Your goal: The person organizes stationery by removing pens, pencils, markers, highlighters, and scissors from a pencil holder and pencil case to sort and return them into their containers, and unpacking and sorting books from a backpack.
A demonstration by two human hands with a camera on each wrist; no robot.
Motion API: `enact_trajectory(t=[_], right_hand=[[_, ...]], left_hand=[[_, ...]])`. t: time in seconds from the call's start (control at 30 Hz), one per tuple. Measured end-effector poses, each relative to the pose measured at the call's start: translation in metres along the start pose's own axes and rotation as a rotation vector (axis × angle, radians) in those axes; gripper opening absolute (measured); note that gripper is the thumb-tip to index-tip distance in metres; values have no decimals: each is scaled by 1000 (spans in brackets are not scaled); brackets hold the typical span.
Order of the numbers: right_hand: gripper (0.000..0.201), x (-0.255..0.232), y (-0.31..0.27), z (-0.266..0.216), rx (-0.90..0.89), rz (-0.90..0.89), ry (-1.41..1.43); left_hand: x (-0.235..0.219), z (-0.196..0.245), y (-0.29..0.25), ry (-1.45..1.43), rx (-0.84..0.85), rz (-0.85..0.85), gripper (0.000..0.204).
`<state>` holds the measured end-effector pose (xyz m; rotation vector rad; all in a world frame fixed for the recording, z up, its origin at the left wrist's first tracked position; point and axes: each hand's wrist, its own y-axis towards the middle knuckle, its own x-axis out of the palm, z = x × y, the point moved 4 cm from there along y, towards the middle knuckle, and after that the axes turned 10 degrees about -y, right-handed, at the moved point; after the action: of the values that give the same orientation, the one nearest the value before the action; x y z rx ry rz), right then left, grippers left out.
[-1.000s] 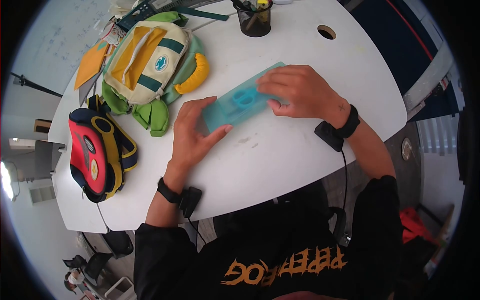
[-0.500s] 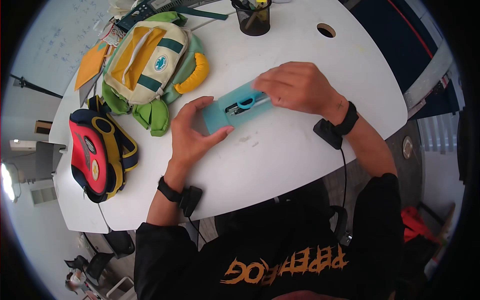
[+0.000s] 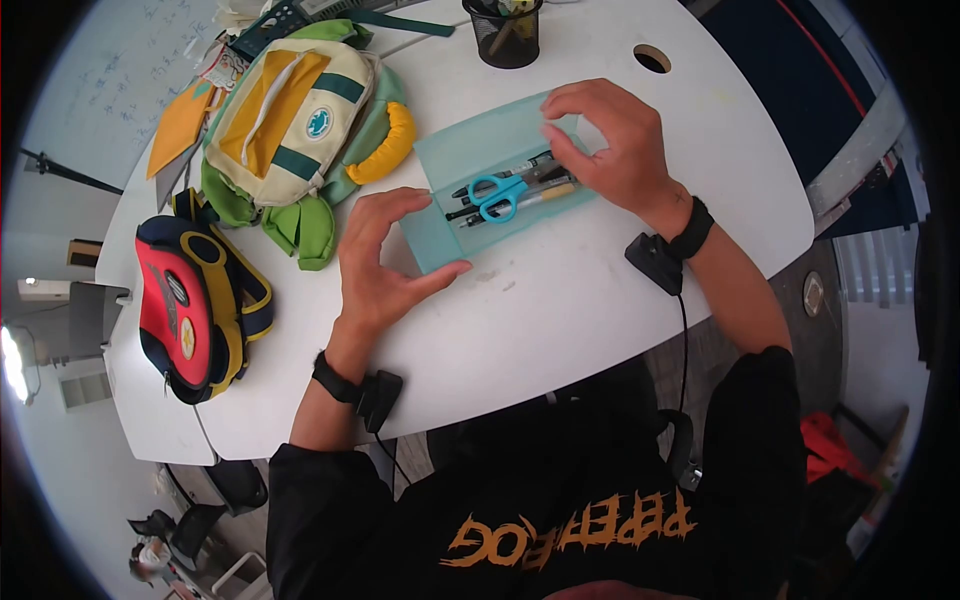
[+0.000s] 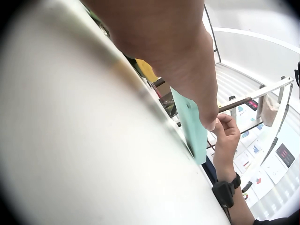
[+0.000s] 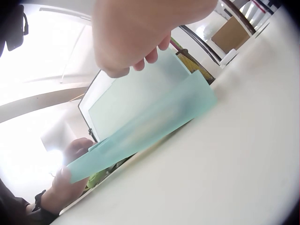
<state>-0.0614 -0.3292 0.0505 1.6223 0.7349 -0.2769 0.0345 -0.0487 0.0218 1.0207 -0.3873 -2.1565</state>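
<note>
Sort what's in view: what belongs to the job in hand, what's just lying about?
Likely in the job:
- teal case, lid open, one end in the left hand
- blue-handled scissors inside
- pens inside

Likely just lying about:
- cream-and-green bag
- red-and-navy bag
- mesh pen cup
- flat orange item

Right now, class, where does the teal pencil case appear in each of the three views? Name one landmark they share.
Head: the teal case, lid open, lies just above centre.
Left wrist: the case is a narrow slanting shape right of centre.
Right wrist: the case runs diagonally from lower left to right of centre.
Shared landmark: the right hand, at top in the right wrist view.
</note>
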Motion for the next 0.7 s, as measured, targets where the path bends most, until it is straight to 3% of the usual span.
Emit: enact_trajectory(t=[0.07, 0.13, 0.23, 0.43, 0.7], right_hand=[[17, 1, -1, -4, -55, -20, 13], [26, 11, -9, -8, -82, -255, 97], [39, 19, -11, -15, -164, -343, 92], [60, 26, -15, -23, -131, -501, 22], [58, 27, -17, -21, -151, -548, -15]], left_hand=[[0, -1, -1, 3, -7, 8, 72], [-1, -4, -2, -20, -49, 32, 71], [-2, -4, -1, -7, -24, 60, 71], [-2, -7, -1, 10, -26, 62, 71], [0, -4, -1, 15, -20, 40, 72]])
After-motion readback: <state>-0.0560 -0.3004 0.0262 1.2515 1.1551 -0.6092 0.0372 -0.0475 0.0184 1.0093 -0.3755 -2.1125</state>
